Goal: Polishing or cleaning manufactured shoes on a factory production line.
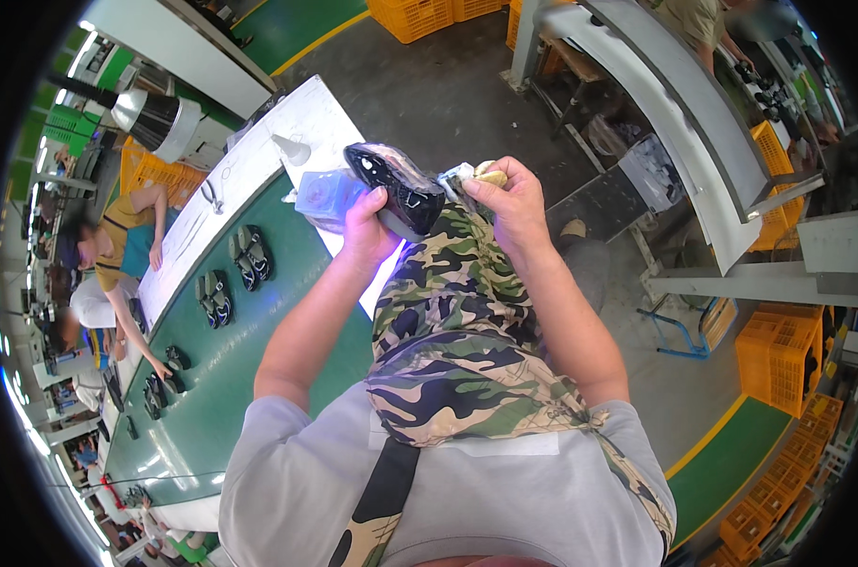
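Observation:
My left hand (370, 227) is closed around a black shoe (412, 200), tilted in front of me, its thumb pressed on the near side. Pinched between the fingers of my right hand (517, 203) is a small crumpled cloth (457, 178), whitish and yellowish, just right of the shoe and apart from it. A camouflage apron (448, 321) hangs below both hands. Directly left of the shoe, a translucent blue container (325, 194) stands on the white table edge (330, 118). A pale cone-shaped piece (292, 149) sits behind it.
On the green conveyor belt (287, 312) to my left lie pairs of dark sandals (249, 257). Scissors (212, 197) rest on its white border, below a lamp (155, 123). A co-worker's hand (164, 369) touches sandals farther along. Yellow crates (779, 354) and a curved white rack (675, 123) stand right.

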### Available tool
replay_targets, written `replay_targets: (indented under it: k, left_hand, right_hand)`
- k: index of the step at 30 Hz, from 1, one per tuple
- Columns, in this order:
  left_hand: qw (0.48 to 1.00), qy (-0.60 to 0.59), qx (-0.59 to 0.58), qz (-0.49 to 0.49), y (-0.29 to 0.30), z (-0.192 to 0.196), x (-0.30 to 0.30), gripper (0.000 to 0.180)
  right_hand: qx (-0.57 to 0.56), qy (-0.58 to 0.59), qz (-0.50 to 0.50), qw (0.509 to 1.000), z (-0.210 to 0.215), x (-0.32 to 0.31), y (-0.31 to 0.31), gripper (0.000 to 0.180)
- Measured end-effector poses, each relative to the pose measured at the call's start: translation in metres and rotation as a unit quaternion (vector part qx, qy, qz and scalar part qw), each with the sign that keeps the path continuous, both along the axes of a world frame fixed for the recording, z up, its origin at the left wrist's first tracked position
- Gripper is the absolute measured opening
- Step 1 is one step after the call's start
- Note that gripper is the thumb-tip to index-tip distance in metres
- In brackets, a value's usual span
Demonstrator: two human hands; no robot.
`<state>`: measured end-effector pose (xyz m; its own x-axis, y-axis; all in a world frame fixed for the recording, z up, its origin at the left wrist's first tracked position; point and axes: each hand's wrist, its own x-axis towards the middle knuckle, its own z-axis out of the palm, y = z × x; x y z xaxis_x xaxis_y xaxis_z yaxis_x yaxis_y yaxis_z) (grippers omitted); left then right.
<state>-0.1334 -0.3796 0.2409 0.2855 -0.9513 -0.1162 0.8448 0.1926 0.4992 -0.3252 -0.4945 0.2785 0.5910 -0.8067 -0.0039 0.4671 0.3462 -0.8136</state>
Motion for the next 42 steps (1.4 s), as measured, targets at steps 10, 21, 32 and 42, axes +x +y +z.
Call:
replay_targets:
  k: [10, 21, 32, 42]
  left_hand:
    - [0.942, -0.333, 0.003, 0.038, -0.021, 0.029, -0.025, 0.068]
    - [0.851, -0.519, -0.038, 0.071, -0.104, 0.103, -0.059, 0.072]
    - [0.828, -0.461, -0.23, 0.22, -0.277, 0.253, -0.108, 0.055]
    - [0.501, -0.696, -0.099, 0.505, -0.442, 0.492, -0.106, 0.07]
  right_hand:
    - [0.038, 0.03, -0.11, 0.993, -0.029, -0.038, 0.002, 0.021]
    - [0.111, -0.119, -0.166, 0.973, -0.022, -0.091, -0.031, 0.018]
    - [0.29, -0.01, -0.278, 0.916, -0.155, -0.137, -0.034, 0.022]
    - [0.263, 0.024, -0.251, 0.931, -0.251, -0.159, -0.044, 0.02]
